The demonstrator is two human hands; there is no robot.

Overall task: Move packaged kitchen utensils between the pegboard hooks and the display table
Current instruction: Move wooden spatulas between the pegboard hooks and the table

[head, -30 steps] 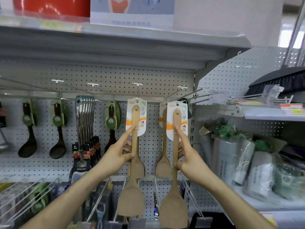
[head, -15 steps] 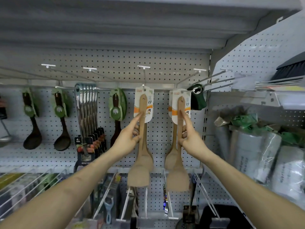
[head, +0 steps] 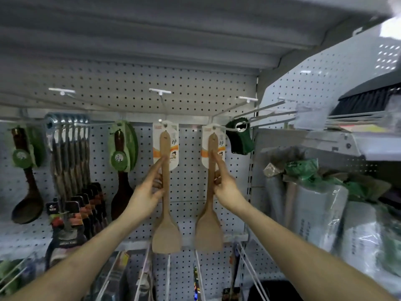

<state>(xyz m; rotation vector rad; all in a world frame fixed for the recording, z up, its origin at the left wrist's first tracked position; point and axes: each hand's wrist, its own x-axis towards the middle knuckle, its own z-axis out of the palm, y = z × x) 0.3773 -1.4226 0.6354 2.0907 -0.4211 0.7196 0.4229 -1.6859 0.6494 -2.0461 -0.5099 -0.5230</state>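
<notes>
The person is standing close to a white pegboard [head: 130, 90] under the grey underside of a shelf [head: 152, 29], with both arms reaching up and forward. The left hand [head: 147, 192] is gripping the handle of the left wooden spatula [head: 166, 213] – index finger lying straight up along the wood, the other fingers curled behind it. The right hand [head: 225, 185] is clamping the right wooden spatula [head: 209, 224] in the same way, its index finger pointing up the handle.

Both spatulas are hanging upright, blades down, side by side in front of the pegboard. Each is fixed to a white and orange backing card [head: 173, 146], and the top of each card is sitting at the tip of a wire hook [head: 161, 105]; whether the hooks are passing through the card holes cannot be told.

To the left, a dark spoon on a green card [head: 122, 161], a row of metal utensils [head: 67, 153] and a dark ladle [head: 28, 205] are hanging from their own hooks. Just right of the right spatula, a green item [head: 239, 137] is hanging on a hook. Further right, a side shelf is holding plastic-wrapped rolls [head: 314, 213], with a dark brush head [head: 368, 98] above them. White wire racks [head: 249, 268] are jutting out below the spatulas.
</notes>
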